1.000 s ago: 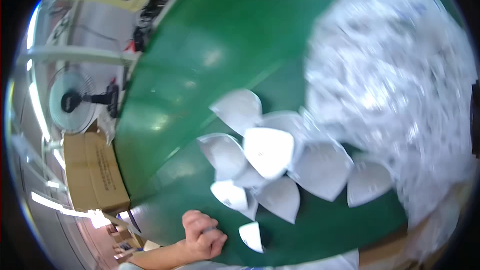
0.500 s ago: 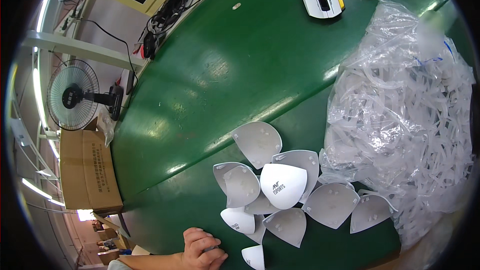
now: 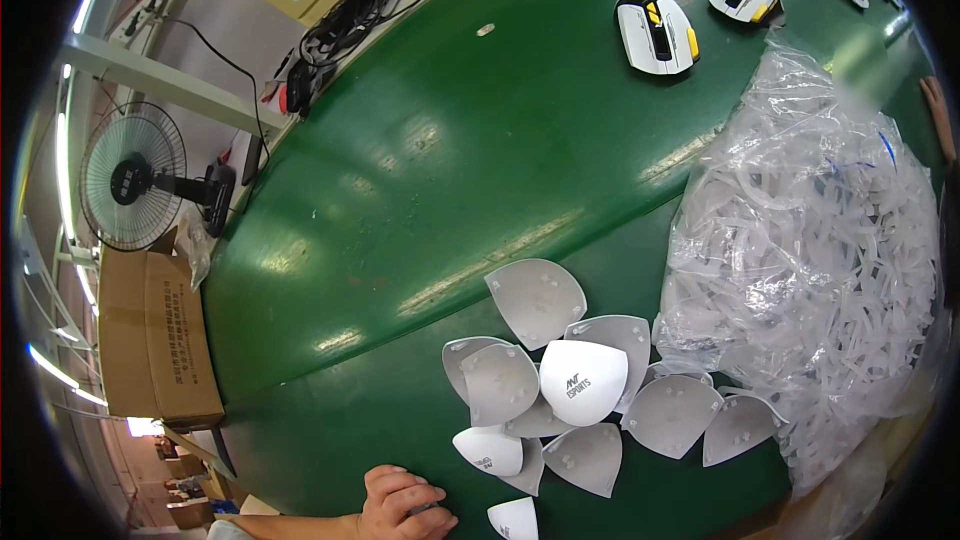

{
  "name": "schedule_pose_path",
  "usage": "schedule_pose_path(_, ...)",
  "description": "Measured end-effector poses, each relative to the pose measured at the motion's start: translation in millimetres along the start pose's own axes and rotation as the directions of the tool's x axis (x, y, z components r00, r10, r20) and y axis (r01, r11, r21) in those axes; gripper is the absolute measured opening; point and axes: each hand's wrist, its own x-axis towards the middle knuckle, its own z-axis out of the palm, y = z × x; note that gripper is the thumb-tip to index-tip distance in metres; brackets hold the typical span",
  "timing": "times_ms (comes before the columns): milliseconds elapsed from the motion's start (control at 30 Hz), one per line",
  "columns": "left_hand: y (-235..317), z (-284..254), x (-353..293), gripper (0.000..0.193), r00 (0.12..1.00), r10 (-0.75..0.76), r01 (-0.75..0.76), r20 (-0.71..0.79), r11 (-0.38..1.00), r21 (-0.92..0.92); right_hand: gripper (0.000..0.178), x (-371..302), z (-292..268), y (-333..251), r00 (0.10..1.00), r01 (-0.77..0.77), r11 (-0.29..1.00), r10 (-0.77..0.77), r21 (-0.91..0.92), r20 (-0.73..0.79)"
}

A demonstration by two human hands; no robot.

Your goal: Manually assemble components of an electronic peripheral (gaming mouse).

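My left hand (image 3: 405,506) is at the lower edge, its fingers curled round something greyish that is mostly hidden. To its right lies a loose group of curved plastic shells. Several rest hollow side up, like the grey shell (image 3: 537,302) at the back and another shell (image 3: 675,414) on the right. A white shell (image 3: 584,382) with dark print lies outer side up on top of others. Two more white shells, one (image 3: 488,450) with print and a smaller-looking one (image 3: 514,518), are nearest my left hand. My right hand is not in view.
A large clear bag (image 3: 800,240) of translucent plastic strips fills the right side. Beyond it are two white, black and yellow computer mice (image 3: 656,32). Part of another hand (image 3: 937,115) shows at the right rim. A carton (image 3: 160,335) and fan (image 3: 135,175) stand left of the green table (image 3: 400,210).
The view has shifted slightly, so the table things sit lower. Part of a hand has come into sight at the right rim. My left hand keeps its curled pose.
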Motion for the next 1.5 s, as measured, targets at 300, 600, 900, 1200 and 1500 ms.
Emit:
schedule_pose_path(300,2,-8,4,0.029,1.000,0.011,-0.011,-0.020,1.000,-0.005,0.053,-18,-28,35,0.996,-0.042,0.997,0.037,-0.058,-0.087)
schedule_pose_path(600,2,-2,-8,0.023,0.996,-0.071,0.069,-0.048,0.997,-0.037,0.052,-56,-26,92,0.983,-0.097,0.994,0.087,-0.052,-0.164)
schedule_pose_path(900,7,0,2,0.022,0.997,-0.028,0.027,-0.069,1.000,-0.012,0.052,-150,12,180,0.959,-0.207,0.978,0.202,-0.003,-0.197)
schedule_pose_path(1200,12,-6,12,0.023,0.998,-0.047,0.048,-0.030,0.999,0.022,0.051,-258,4,205,0.937,-0.211,0.977,0.208,0.019,-0.282)
schedule_pose_path(1500,0,0,0,0.028,0.998,0.000,0.003,-0.057,0.999,0.041,0.050,-421,-97,204,0.892,-0.174,0.980,0.118,-0.091,-0.436)
